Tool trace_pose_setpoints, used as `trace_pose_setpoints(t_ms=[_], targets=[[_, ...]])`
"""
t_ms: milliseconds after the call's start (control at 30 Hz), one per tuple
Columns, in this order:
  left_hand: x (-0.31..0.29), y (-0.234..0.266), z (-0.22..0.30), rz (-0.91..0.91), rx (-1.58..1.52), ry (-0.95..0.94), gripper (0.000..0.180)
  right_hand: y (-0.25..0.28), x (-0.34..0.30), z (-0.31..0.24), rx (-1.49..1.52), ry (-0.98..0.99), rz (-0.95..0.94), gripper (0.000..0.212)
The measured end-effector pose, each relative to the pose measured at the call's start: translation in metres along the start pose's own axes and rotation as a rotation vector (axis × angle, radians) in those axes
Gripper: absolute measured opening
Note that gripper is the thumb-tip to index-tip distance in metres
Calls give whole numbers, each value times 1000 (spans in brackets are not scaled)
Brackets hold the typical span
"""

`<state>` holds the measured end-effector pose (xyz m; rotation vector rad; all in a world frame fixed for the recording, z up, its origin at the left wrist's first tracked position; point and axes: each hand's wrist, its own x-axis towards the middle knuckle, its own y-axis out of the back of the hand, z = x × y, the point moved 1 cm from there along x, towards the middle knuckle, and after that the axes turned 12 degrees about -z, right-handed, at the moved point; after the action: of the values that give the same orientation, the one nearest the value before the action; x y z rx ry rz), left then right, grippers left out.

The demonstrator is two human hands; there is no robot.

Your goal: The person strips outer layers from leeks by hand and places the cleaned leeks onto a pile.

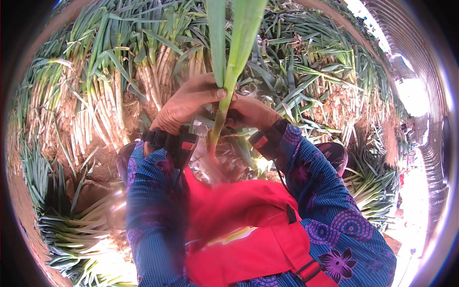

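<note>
A single large green onion (pixel 224 105) stands nearly upright in front of me, its green leaves rising past the top of the view and its pale lower end blurred toward my lap. My left hand (pixel 186 103) is closed on the stalk where the leaves fork, thumb pressed against its front. From the other side, my right hand (pixel 256 112) is closed against the same stalk, slightly lower. A dark patch shows by the right fingertips; what it is, I cannot make out. The far fingers of both hands are partly hidden.
Bundled green onions (pixel 100 95) lie in thick rows ahead and to the left. Another heap of green onions (pixel 330 91) lies at the far right, with more piles (pixel 76 234) near my left side. A ribbed sheet wall (pixel 430 95) curves along the right.
</note>
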<state>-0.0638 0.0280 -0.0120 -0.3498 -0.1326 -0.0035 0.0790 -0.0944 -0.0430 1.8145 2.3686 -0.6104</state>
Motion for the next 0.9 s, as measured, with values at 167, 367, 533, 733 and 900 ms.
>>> trace_pose_setpoints(t_ms=[167,367,533,733,900], targets=[[-1,-2,0,-19,5,1,34,-6,6,10,114,-42,36,20],[-16,-7,17,31,-78,-193,38,-11,23,72,-204,-170,24,26],[2,5,12,177,-57,-205,36,54,-45,177,-1233,-581,140,37],[-4,18,3,383,30,-145,33,-7,-27,18,-461,86,530,31],[7,19,-8,442,79,-142,33,-32,-7,-4,-359,370,540,22]])
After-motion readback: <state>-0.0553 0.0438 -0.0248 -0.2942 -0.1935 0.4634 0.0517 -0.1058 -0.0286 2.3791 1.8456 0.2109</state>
